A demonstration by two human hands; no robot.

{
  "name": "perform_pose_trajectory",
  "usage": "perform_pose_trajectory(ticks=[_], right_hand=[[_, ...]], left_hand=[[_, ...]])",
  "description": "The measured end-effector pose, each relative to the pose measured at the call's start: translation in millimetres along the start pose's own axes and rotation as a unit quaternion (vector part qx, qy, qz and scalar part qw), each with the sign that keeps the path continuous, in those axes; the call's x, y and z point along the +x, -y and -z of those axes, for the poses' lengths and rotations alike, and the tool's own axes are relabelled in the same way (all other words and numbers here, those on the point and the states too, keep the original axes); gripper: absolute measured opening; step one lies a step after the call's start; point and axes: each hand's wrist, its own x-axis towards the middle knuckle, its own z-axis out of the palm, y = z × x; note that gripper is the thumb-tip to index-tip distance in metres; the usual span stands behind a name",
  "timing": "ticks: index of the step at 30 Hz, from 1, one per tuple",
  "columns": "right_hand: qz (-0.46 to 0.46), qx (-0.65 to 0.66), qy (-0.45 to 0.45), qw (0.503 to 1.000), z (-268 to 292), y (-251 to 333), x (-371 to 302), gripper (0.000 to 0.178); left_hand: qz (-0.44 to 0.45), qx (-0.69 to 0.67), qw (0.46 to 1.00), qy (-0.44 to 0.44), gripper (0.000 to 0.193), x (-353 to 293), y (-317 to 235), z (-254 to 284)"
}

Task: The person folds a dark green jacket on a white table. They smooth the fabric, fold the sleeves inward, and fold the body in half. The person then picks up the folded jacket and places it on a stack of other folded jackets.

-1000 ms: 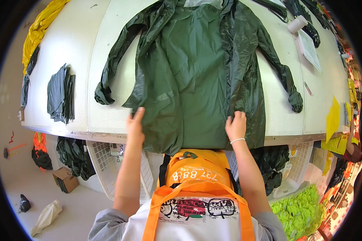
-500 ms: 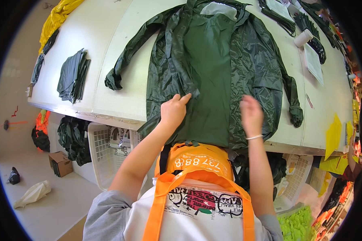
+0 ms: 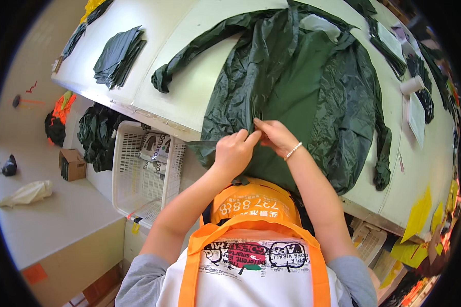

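Observation:
A dark green raincoat (image 3: 302, 97) lies spread on the pale table (image 3: 179, 110), its front open and its sleeves stretched out to both sides. My left hand (image 3: 235, 151) pinches the lower part of the left front edge, fingers closed. Right beside it, my right hand (image 3: 275, 137) grips the same edge between thumb and fingers, slightly higher up. Both hands meet there, near the table's front edge. A white patch (image 3: 320, 26) shows inside the collar at the far end.
A folded stack of dark green garments (image 3: 119, 57) lies at the left. On the right stand a white roll (image 3: 412, 85) and papers (image 3: 416, 120). A white plastic basket (image 3: 120, 174) with packets sits below the table, near a cardboard box (image 3: 72, 165).
My right hand has moved left from the right front panel to join my left hand at the left front edge. The view has turned, and the coat now appears tilted.

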Motion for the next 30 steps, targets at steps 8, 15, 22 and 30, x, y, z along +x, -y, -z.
perform_pose_trajectory(ticks=[8,15,22,30], right_hand=[[0.060,0.190,-0.034,0.979,-14,-16,-1,0.013],[0.227,0.103,-0.122,0.961,-16,3,-26,0.012],[0.212,0.108,-0.285,0.929,9,-58,-29,0.014],[0.091,-0.455,-0.534,0.707,80,-151,-87,0.032]], left_hand=[[0.091,-0.008,0.993,0.074,0.051,-4,-2,20],[0.392,-0.627,0.523,0.424,0.061,-35,-16,14],[0.562,-0.711,0.422,0.020,0.019,-26,1,-76],[0.586,-0.730,0.347,0.060,0.015,-30,27,-82]])
